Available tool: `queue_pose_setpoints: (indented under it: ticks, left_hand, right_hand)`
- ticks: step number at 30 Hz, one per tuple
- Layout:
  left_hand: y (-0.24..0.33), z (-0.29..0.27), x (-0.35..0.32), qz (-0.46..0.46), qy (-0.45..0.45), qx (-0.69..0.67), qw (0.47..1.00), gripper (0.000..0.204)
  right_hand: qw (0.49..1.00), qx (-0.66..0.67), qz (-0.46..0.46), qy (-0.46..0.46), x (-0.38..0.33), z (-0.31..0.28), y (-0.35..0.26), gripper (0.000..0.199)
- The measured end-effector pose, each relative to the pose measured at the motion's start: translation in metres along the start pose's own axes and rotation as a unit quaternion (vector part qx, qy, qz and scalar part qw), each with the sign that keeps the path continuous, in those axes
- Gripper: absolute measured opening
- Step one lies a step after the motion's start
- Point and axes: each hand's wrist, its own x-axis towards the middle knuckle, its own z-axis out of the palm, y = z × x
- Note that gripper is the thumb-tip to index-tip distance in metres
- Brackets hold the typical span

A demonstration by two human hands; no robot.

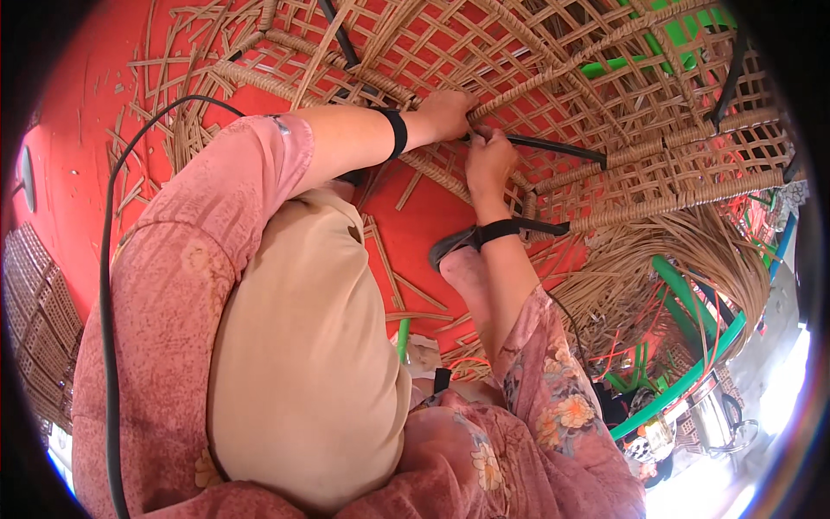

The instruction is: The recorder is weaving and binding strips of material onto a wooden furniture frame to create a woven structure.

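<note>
A large brown woven cane frame [553, 56] stretches across the top, with open lattice sides and edges wrapped in cane strip. Bare black rods [558, 149] show in parts of its skeleton. My left hand [445, 114] is closed with curled fingers on a wrapped edge near the middle of the frame. Just below and to its right, my right hand [491, 164] is pinched closed beside the end of a black rod. Whatever lies between its fingertips is too small to make out. Both wrists wear black straps.
Loose cane strips [173, 125] litter the red floor covering [73, 177]. A thick bundle of strips [735, 259] lies at right, above green tubing [683, 381] and a metal mug [711, 413]. Another woven piece [39, 298] stands far left. A black cable [107, 251] runs along my left sleeve.
</note>
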Motion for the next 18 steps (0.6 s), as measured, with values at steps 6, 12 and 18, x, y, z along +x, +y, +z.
queue_pose_setpoints:
  ticks: [6, 12, 18]
  left_hand:
    - [-0.003, 0.001, 0.003, 0.02, -0.001, -0.003, 1.0, 0.029]
    - [-0.014, 0.004, 0.002, 0.041, 0.002, -0.012, 0.999, 0.031]
    - [-0.01, 0.001, 0.005, 0.016, -0.02, -0.024, 0.999, 0.031]
  right_hand:
    - [0.971, 0.213, 0.084, 0.068, 0.0, 0.013, -0.006, 0.024]
    - [0.727, 0.594, 0.337, -0.073, -0.005, 0.014, -0.005, 0.025]
    - [0.671, 0.635, 0.381, 0.04, 0.001, 0.022, -0.006, 0.035]
